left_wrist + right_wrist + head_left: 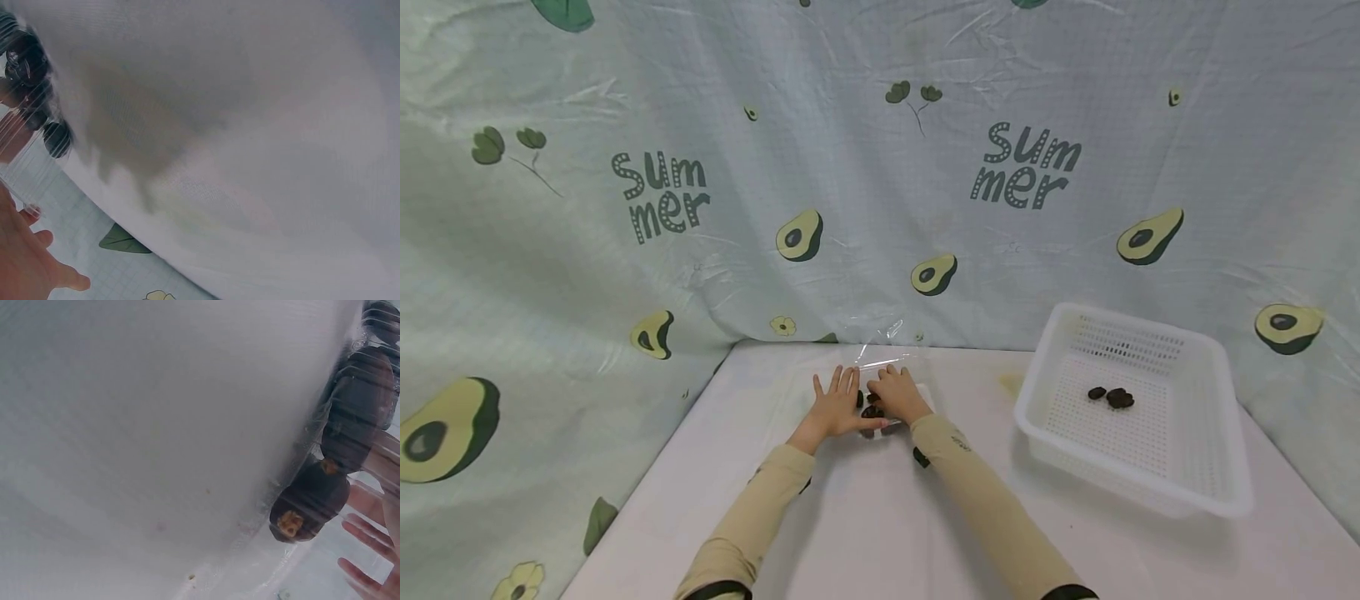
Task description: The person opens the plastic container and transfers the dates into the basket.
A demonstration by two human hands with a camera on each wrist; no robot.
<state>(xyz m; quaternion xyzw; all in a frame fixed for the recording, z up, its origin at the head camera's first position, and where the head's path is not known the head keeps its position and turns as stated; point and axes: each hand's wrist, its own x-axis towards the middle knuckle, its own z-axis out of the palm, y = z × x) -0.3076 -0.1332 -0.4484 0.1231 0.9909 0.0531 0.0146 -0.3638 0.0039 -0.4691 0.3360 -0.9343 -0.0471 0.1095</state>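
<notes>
Several dark, wrinkled oval pieces (872, 412) lie between the two hands under clear, shiny plastic film (887, 357). My left hand (835, 408) rests at their left side, fingers spread and thumb stretched across the front of the pieces. From the right, my right hand (898, 394) reaches over the film with its fingers slightly bent against the pieces. In the right wrist view the dark pieces (310, 500) show brown ends through the creased film, and the fingers look loosely spread. At the left wrist view's edge, more pieces (56, 139) sit under taut film.
A white perforated plastic basket (1075, 437) stands at the right, with a few dark pieces (1120, 398) on its floor. Behind the white table (865, 533) hangs an avocado-print sheet (850, 167). A small dark object (921, 457) shows beside the right sleeve.
</notes>
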